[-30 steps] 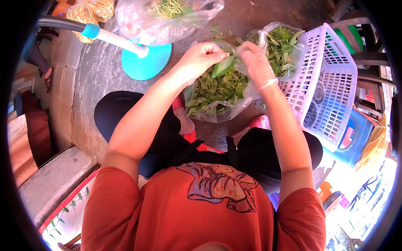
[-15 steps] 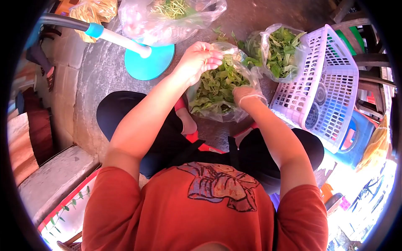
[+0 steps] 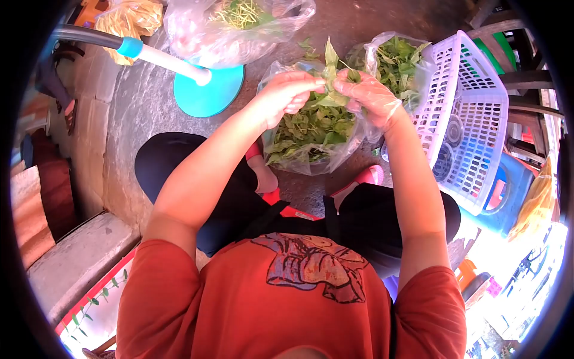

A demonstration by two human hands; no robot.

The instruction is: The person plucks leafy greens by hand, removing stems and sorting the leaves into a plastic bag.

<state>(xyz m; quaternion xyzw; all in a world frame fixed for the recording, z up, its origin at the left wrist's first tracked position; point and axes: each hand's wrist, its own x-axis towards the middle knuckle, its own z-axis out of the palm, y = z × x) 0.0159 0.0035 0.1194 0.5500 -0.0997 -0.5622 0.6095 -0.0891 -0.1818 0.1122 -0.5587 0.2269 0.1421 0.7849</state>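
A leafy green sprig (image 3: 330, 60) stands upright between my two hands, above an open plastic bag of green leaves (image 3: 311, 133). My left hand (image 3: 288, 96) pinches the sprig's left side with thumb and forefinger. On the other side my right hand (image 3: 369, 97), in a thin clear glove, has its fingers closed on the sprig. Just beyond the right hand sits a second clear bag of leaves (image 3: 399, 66). Farther up lies a clear bag (image 3: 206, 36) with thin pale green stems (image 3: 241, 14) on top.
A white plastic basket (image 3: 431, 96) leans at the right, by a blue stool (image 3: 519, 191). A stand with a round turquoise base (image 3: 209, 99) is at the upper left. Behind it lies a yellowish bag (image 3: 130, 24). Another person's foot (image 3: 70, 110) shows far left.
My right hand dipped to the near bag's leaves, then rose to meet my left hand. A leafy sprig now stands between them. The view has shifted slightly.
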